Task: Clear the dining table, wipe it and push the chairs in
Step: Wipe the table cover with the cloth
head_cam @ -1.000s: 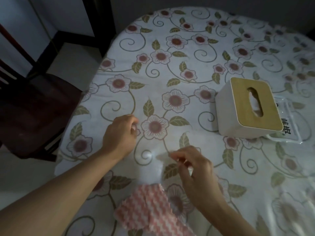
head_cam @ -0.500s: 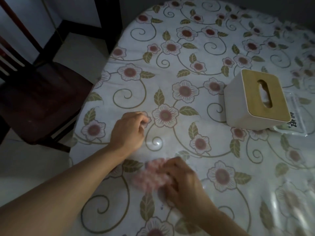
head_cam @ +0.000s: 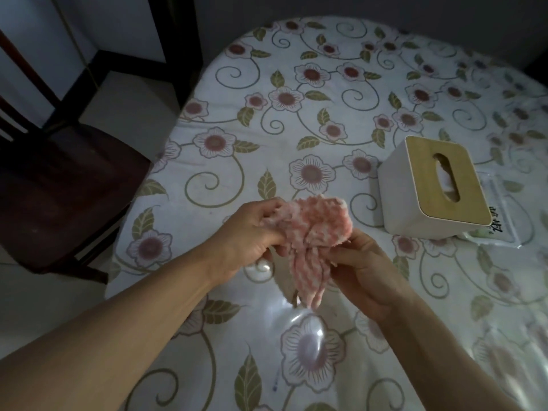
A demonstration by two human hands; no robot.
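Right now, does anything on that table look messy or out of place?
Little stands out. A flat plastic packet lies half tucked under the tissue box, and the pink cloth is bunched up between both hands, off the table.

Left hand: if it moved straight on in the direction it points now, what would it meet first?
Probably the tissue box. The left hand, gripping the cloth, points up and right across the table; depth is unclear.

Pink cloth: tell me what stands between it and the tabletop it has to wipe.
Nothing directly below: the pink cloth, gripped by the left hand and right hand, hangs over bare tablecloth. The tissue box stands farther right.
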